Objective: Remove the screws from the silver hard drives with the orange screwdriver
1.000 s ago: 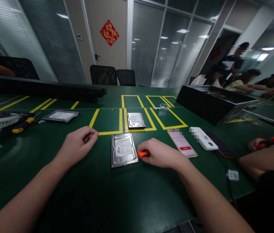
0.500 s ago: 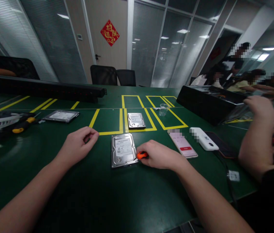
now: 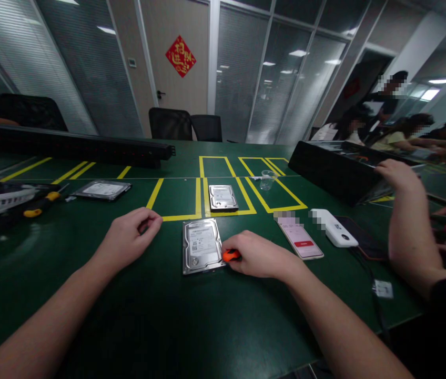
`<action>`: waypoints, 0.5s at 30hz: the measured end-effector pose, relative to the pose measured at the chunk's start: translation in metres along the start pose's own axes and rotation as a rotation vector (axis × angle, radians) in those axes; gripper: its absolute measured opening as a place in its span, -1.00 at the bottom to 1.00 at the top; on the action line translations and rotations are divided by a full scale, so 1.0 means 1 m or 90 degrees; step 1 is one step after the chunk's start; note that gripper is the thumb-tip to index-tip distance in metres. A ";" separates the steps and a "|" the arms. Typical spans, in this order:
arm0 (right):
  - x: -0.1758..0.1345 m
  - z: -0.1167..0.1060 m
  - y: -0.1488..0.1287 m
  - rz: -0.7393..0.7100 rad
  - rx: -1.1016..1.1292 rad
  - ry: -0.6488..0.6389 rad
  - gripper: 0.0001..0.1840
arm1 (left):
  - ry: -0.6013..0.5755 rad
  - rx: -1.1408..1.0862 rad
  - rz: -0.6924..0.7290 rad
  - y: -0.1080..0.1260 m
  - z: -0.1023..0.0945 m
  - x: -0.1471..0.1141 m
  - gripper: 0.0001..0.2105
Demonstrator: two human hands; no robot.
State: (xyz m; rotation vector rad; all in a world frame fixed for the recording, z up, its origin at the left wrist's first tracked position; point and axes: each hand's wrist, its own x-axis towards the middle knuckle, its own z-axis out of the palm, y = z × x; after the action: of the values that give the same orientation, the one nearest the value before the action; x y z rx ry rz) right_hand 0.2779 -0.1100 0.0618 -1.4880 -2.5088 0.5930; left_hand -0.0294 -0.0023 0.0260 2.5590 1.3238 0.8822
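A silver hard drive (image 3: 202, 246) with a white label lies flat on the green table in front of me. Beside its right edge, my right hand (image 3: 256, 255) is closed around an orange-handled screwdriver (image 3: 231, 256); only part of the orange-and-black handle shows, and the shaft is hidden. My left hand (image 3: 130, 237) rests on the table left of the drive, apart from it. Its fingers are curled, with thumb and forefinger together, and whatever may be inside is hidden. Just beyond, a second hard drive (image 3: 223, 197) sits in a yellow-taped rectangle.
A third hard drive (image 3: 103, 189) and a yellow-and-black screwdriver (image 3: 43, 204) lie to the left. Right are a phone (image 3: 300, 239), a white device (image 3: 333, 228) with a cable and a clear cup (image 3: 267, 180). A co-worker's arm (image 3: 410, 210) reaches by a black case (image 3: 325, 173).
Both my hands and the near hard drive keep their places, the view shifting slightly. At the right, the co-worker's raised hand has moved left along the black case.
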 end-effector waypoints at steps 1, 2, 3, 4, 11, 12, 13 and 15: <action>0.000 0.000 0.000 0.001 0.000 -0.001 -0.87 | -0.001 0.002 0.001 0.000 0.000 0.000 -0.77; 0.001 0.001 0.000 -0.001 -0.003 0.000 -0.86 | -0.001 0.003 0.001 0.000 0.000 0.000 -0.77; 0.001 0.001 0.000 -0.003 -0.006 0.004 -0.87 | -0.001 0.005 0.002 0.000 0.000 0.000 -0.78; 0.001 0.001 0.001 -0.008 -0.010 0.009 -0.87 | 0.001 0.006 0.001 0.000 0.000 0.000 -0.78; 0.000 0.002 0.003 -0.050 0.000 0.020 -0.90 | -0.002 0.007 -0.004 -0.003 0.000 0.000 -0.76; 0.000 0.003 0.003 -0.051 -0.004 0.020 -0.90 | -0.002 0.007 -0.005 -0.003 0.000 0.000 -0.76; 0.000 0.003 0.003 -0.052 -0.009 0.020 -0.91 | -0.001 0.007 -0.004 -0.003 0.000 0.000 -0.75; 0.000 0.004 0.004 -0.054 -0.019 0.018 -0.91 | 0.002 0.006 -0.002 -0.002 0.000 0.000 -0.75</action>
State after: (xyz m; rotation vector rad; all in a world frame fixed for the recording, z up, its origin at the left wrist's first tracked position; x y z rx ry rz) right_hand 0.2793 -0.1090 0.0569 -1.3818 -2.5555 0.5186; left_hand -0.0309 -0.0010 0.0252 2.5628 1.3356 0.8815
